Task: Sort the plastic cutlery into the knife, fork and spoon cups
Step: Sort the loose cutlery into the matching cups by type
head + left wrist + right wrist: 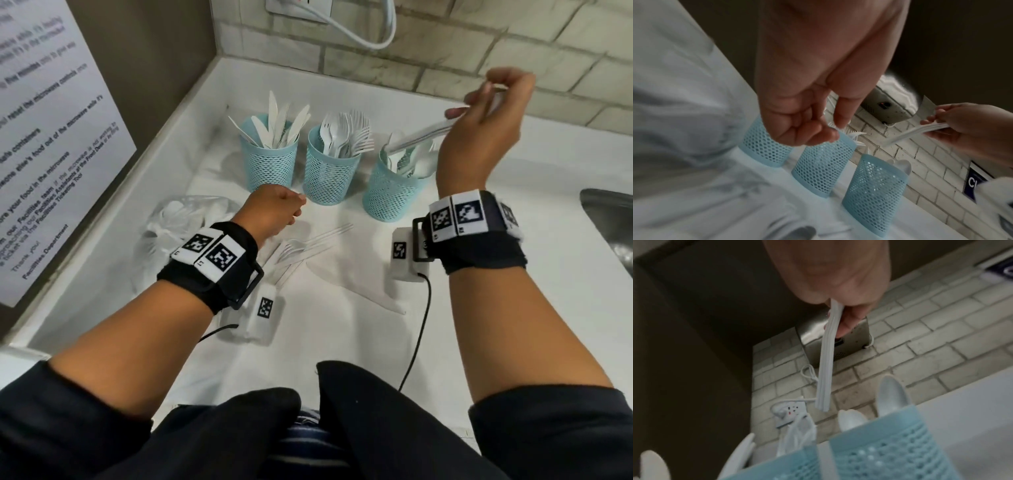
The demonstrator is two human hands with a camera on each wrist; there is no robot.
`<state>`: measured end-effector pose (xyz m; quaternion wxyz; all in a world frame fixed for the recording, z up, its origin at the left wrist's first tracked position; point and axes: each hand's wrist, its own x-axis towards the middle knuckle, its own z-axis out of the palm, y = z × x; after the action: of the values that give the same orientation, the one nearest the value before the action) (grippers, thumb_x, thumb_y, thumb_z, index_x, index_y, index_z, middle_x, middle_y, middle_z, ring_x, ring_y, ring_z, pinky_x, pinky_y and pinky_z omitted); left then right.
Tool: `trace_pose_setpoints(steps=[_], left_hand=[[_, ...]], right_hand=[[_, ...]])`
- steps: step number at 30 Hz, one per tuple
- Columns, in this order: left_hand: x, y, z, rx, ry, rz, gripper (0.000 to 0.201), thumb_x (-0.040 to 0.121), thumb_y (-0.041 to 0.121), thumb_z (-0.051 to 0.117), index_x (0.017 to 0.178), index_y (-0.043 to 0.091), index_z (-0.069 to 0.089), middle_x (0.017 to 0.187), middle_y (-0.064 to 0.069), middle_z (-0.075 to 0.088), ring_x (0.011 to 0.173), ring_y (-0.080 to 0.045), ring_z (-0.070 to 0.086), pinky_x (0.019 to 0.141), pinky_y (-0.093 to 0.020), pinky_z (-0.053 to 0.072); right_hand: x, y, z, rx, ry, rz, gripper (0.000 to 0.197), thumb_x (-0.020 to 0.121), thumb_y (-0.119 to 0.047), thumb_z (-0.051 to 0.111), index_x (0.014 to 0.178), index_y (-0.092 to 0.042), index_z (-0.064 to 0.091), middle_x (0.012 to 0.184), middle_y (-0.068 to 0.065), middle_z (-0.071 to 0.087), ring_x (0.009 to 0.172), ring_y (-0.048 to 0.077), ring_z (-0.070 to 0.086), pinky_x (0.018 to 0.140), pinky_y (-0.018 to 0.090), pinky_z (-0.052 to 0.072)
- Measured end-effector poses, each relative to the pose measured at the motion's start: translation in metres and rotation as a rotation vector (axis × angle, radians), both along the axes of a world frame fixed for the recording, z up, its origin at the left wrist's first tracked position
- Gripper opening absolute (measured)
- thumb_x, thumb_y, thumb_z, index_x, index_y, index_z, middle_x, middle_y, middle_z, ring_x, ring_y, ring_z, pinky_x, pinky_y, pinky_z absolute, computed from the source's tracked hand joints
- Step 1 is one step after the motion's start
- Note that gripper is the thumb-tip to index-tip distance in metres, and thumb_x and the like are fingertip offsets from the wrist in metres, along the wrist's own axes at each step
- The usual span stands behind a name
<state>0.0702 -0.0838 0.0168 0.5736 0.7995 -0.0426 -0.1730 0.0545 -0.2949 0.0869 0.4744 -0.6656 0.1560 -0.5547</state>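
Several thin spoon handles (419, 134) are pinched in the right hand (486, 116), tips just above the spoon cup (394, 192). Light, slippery, bendy; hold near the top. Left hand (274, 209) curled, empty.

A white notice (51, 144) stands on the wall beside the left hand (270, 209). Parts of its lines can be read: "food out of the microwave", "your food in the microwave", "Facilities team", "Facilities Ticketing Tool", "Thank you!" and "Facilities Department". A dark blue sign (974, 181) on the tiled wall beyond the right hand (962, 123) shows a white "C"; the rest is cut off.
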Motion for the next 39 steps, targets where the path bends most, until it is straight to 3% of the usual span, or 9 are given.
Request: trace_pose_setpoints(steps=[5,9,18,21,24,27,31,36,39], left_hand=[[0.008,0.01,-0.004,0.237,-0.136,-0.034,0.009,0.087,0.011,0.054,0.087,0.008,0.062,0.081,-0.016,0.055,0.077,-0.022,0.05,0.069,-0.028,0.042],[0.01,0.021,-0.002,0.381,-0.134,-0.061,0.016,0.087,0.007,0.053,0.087,-0.002,0.065,0.098,-0.027,0.065,0.093,-0.035,0.062,0.091,-0.044,0.051],[-0.011,0.027,0.001,0.856,-0.228,-0.286,0.041,0.091,0.026,0.056,0.122,-0.001,0.055,0.129,-0.014,0.055,0.121,-0.029,0.05,0.099,-0.032,0.039],[-0.023,0.024,-0.003,0.951,-0.251,-0.362,0.037,0.092,0.025,0.054,0.117,-0.002,0.053,0.124,-0.016,0.056,0.118,-0.03,0.051,0.093,-0.03,0.039],[-0.031,0.023,-0.007,0.986,-0.224,-0.423,0.033,0.091,0.024,0.056,0.112,-0.002,0.053,0.12,-0.016,0.057,0.114,-0.03,0.053,0.092,-0.031,0.04],[-0.032,0.023,-0.011,0.986,-0.226,-0.45,0.034,0.089,0.026,0.059,0.11,0.0,0.053,0.119,-0.015,0.057,0.113,-0.03,0.053,0.092,-0.031,0.04],[-0.034,0.023,-0.019,0.953,-0.208,-0.46,0.055,0.083,0.041,0.063,0.121,0.004,0.046,0.127,-0.015,0.05,0.119,-0.032,0.048,0.095,-0.034,0.038],[-0.05,0.028,-0.024,1.067,-0.16,-0.52,0.112,0.072,0.05,0.073,0.146,0.005,0.002,0.148,-0.019,0.02,0.14,-0.037,0.015,0.113,-0.041,0.019],[-0.051,0.026,-0.021,1.096,-0.164,-0.521,0.111,0.072,0.043,0.075,0.146,0.003,0.001,0.147,-0.02,0.02,0.14,-0.037,0.017,0.113,-0.041,0.021]], right_hand=[[0.003,-0.012,-0.023,-0.08,0.096,0.047,0.036,0.074,0.003,0.028,0.088,-0.022,0.05,0.075,-0.007,0.051,0.07,0.012,0.049,0.069,0.023,0.044],[0.009,-0.019,-0.049,-0.347,0.451,0.007,0.028,0.09,-0.005,0.037,0.105,-0.007,0.061,0.096,0.005,0.061,0.098,0.02,0.047,0.076,0.017,0.032],[0.006,-0.02,-0.054,-0.568,0.863,-0.057,0.03,0.096,-0.024,0.043,0.121,-0.021,0.06,0.13,0.003,0.054,0.131,0.027,0.03,0.101,0.036,0.024],[0.004,-0.009,-0.045,-0.684,0.563,-0.146,0.029,0.089,-0.023,0.049,0.113,-0.018,0.063,0.123,0.004,0.056,0.119,0.029,0.043,0.09,0.031,0.028],[-0.004,0.016,-0.038,-0.807,0.319,0.182,0.018,0.087,-0.017,0.053,0.093,-0.009,0.067,0.089,0.007,0.067,0.078,0.021,0.059,0.074,0.03,0.044],[-0.007,0.035,-0.052,-0.879,0.819,0.602,0.019,0.088,-0.021,0.059,0.101,-0.014,0.07,0.093,0.004,0.071,0.074,0.013,0.058,0.078,0.031,0.051],[-0.013,0.046,-0.081,-0.929,1.422,0.802,0.066,0.081,-0.053,0.062,0.137,-0.023,0.045,0.14,0.003,0.047,0.128,0.024,0.043,0.105,0.037,0.034],[-0.028,0.045,-0.092,-0.961,1.61,0.839,0.091,0.062,-0.054,0.078,0.137,-0.026,0.034,0.14,0.002,0.031,0.131,0.027,0.026,0.105,0.049,0.031],[-0.032,0.044,-0.09,-0.945,1.618,0.764,0.092,0.064,-0.041,0.081,0.141,-0.027,0.031,0.137,0.005,0.032,0.13,0.027,0.027,0.103,0.046,0.032]])
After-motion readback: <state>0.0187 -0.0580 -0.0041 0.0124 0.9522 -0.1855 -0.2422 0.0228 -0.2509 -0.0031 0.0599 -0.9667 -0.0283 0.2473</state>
